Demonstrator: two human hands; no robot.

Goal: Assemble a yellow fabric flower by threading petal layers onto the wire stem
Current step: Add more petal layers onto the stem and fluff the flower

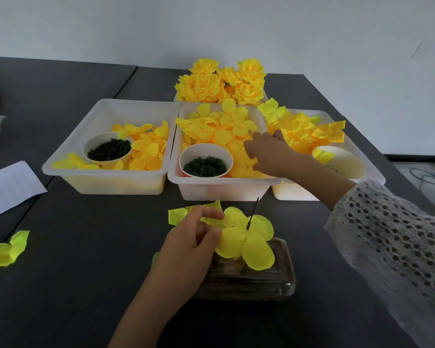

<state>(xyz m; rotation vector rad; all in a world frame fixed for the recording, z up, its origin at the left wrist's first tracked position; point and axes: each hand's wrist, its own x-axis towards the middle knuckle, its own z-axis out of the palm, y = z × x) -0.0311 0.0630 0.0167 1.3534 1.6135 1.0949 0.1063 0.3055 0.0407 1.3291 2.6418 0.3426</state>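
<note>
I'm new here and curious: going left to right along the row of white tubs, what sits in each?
Left tub: cup of dark green bits, orange-yellow petals → middle tub: cup of green rings, yellow petals → right tub: petals, yellow cup.

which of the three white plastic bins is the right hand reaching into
The middle white plastic bin, the one with the red paper cup of green rings; the right hand rests on its yellow petals, unlike both side bins.

Yellow petal layer (246, 239) threaded on upright wire stem (252, 214).
</note>
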